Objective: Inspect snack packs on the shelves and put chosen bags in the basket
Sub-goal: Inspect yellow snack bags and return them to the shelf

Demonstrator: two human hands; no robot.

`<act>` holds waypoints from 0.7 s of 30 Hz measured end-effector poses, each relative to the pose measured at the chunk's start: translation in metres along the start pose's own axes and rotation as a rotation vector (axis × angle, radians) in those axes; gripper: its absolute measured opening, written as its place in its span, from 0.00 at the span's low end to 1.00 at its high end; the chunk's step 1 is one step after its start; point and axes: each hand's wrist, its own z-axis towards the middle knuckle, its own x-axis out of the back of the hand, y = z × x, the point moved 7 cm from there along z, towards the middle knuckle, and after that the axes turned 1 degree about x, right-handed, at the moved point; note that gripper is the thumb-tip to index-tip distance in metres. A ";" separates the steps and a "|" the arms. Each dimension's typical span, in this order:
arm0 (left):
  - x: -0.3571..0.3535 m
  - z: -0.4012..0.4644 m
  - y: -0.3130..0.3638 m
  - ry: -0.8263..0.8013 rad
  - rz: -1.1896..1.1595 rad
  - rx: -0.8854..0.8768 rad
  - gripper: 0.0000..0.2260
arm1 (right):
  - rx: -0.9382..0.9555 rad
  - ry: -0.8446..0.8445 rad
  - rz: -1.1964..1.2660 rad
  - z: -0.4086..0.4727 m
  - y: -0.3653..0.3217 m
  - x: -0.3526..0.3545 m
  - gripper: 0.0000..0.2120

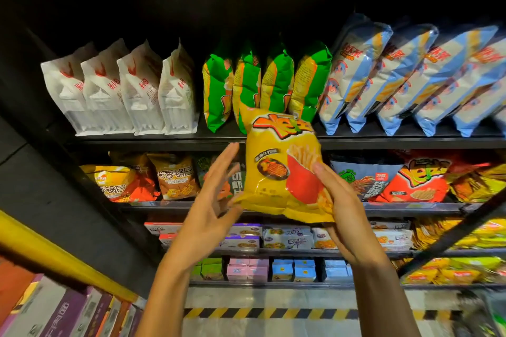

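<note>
Holding a yellow snack bag [276, 164] up in front of the shelves, face toward the camera, top edge tilted slightly left. Right hand [342, 208] raised from the lower right, forearm angled up and left, thumb pressed across the red fries picture on the bag's front, other fingers hidden behind the lower right corner, so pinching the bag there. Left hand [210, 205] raised from the lower middle, forearm rising steeply, palm turned right toward the bag, fingers straight and spread, thumb close to or touching the bag's lower left edge; cannot tell which, slightly blurred. Bag itself between the two hands, in the air, overlapping the edge of the upper shelf [153, 142]. Far behind on that shelf, left to right: white bags [123, 90], green bags [262, 85] just above the held bag, light blue bags [405, 79] leaning right. On the next shelf down, orange and brown packs [153, 180] at left, a red bag [421, 180] at right. Lower still, rows of small boxes [284, 238]. Near the bottom, a yellow-and-black striped strip [273, 313] on the floor.
</note>
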 end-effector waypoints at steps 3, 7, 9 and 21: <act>-0.022 -0.003 0.016 -0.088 0.070 -0.116 0.44 | -0.033 -0.061 -0.122 0.000 0.006 -0.003 0.19; -0.025 0.000 0.019 0.031 0.204 -0.186 0.34 | -0.062 -0.082 -0.130 -0.004 0.008 -0.004 0.18; -0.020 0.000 0.018 0.082 0.233 -0.199 0.32 | -0.062 -0.058 -0.107 -0.007 0.005 0.000 0.23; -0.008 -0.004 0.008 0.106 0.013 0.022 0.32 | 0.381 -0.211 -0.237 -0.024 -0.035 -0.020 0.26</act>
